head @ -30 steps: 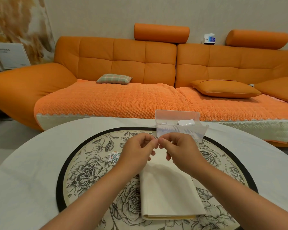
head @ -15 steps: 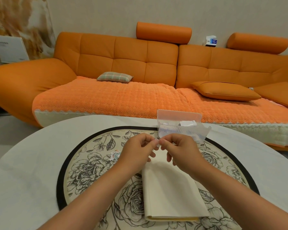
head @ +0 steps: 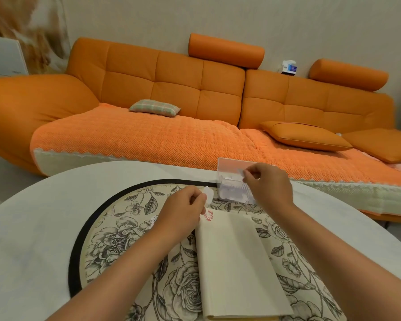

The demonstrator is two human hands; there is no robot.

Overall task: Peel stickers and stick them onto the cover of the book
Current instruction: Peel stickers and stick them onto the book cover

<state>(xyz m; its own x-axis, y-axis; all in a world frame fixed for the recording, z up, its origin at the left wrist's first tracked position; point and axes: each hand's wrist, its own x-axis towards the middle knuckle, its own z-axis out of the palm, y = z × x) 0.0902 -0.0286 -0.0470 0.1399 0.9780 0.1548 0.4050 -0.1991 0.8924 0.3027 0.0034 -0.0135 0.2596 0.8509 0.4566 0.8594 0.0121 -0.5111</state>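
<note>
Pinching a white oval piece [head: 208, 196] between thumb and fingertips, our left hand [head: 185, 210] hovered just above the far left corner of the book [head: 236, 258]. Our right hand [head: 270, 185] was raised toward the far edge of the table [head: 44, 228], gripping a thin pale slip [head: 241, 171] between thumb and forefinger over the clear plastic box [head: 229, 165]. We could not tell for certain which piece was the sticker and which its backing.

The book lay closed, cream cover up, on the floral mat [head: 116, 239], running from the middle of the table to its near edge. One red sticker [head: 209, 215] sat on the cover's far left corner, just under our left fingers.

Since the two pieces were well apart, we judged the peel itself done and the placing step in hand. If the oval was the sticker, the next move called for turning its tacky face down, picking a bare patch of cover beside the red one, and pressing it flat. The slip looked bound for the box, so the right hand needed only to let go there before coming over to steady the book.
</note>
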